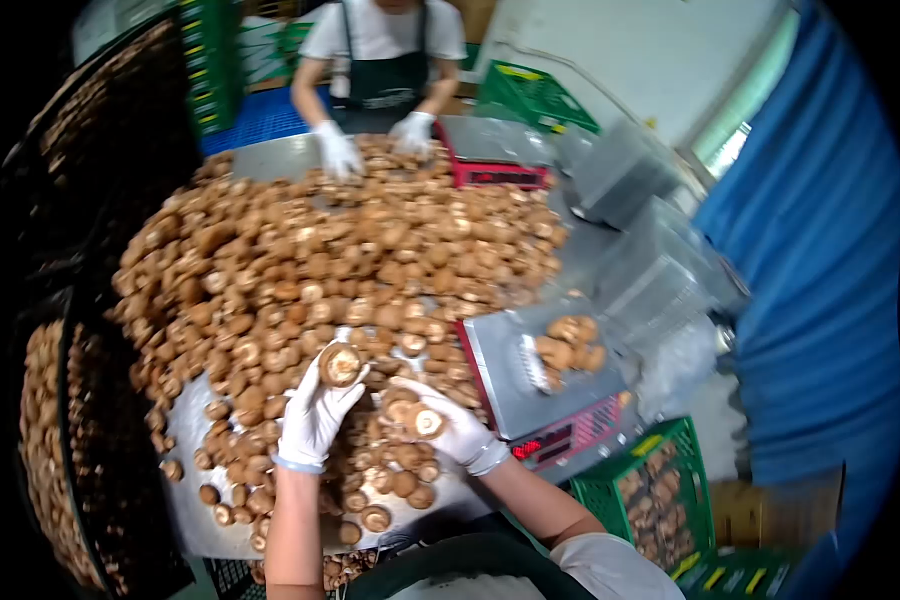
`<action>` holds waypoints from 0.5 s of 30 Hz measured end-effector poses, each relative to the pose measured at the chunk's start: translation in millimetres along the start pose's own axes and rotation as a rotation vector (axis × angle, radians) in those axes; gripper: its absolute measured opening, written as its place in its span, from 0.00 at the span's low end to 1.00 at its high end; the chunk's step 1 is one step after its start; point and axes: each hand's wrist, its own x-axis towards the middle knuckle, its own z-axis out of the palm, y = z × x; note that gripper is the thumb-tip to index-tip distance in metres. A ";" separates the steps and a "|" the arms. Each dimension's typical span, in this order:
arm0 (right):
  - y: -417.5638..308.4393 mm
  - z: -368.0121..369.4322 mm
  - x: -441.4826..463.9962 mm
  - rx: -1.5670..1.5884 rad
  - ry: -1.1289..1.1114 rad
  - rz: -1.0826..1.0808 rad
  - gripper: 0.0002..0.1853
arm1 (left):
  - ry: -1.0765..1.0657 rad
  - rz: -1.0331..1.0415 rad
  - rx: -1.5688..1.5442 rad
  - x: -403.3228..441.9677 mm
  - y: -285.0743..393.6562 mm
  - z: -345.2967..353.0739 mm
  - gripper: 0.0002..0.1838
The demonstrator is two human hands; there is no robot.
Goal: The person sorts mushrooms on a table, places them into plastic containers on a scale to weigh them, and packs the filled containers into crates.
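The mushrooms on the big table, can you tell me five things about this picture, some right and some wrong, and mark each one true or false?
1. The left hand holds a mushroom with its stem side showing. True.
2. The right hand is bare. False: it is gloved in white.
3. A person stands on the far side of the table. True.
4. The nearer scale has nothing on it. False: a small group of mushrooms is on top.
5. The big sheet at the right of the picture is blue. True.
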 end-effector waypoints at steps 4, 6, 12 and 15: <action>-43.9 -0.6 -48.0 0.185 0.120 -0.111 0.29 | -0.007 -0.133 0.085 20.8 -56.4 31.4 0.25; -73.1 -11.4 -77.3 0.185 0.201 -0.156 0.30 | -0.003 -0.116 0.283 32.1 -85.6 53.4 0.25; -139.4 -43.3 -141.2 0.207 0.343 -0.357 0.29 | -0.088 -0.087 0.519 64.2 -169.0 109.2 0.25; -158.1 -66.1 -160.1 0.231 0.364 -0.394 0.29 | -0.084 -0.057 0.541 67.9 -199.6 134.6 0.24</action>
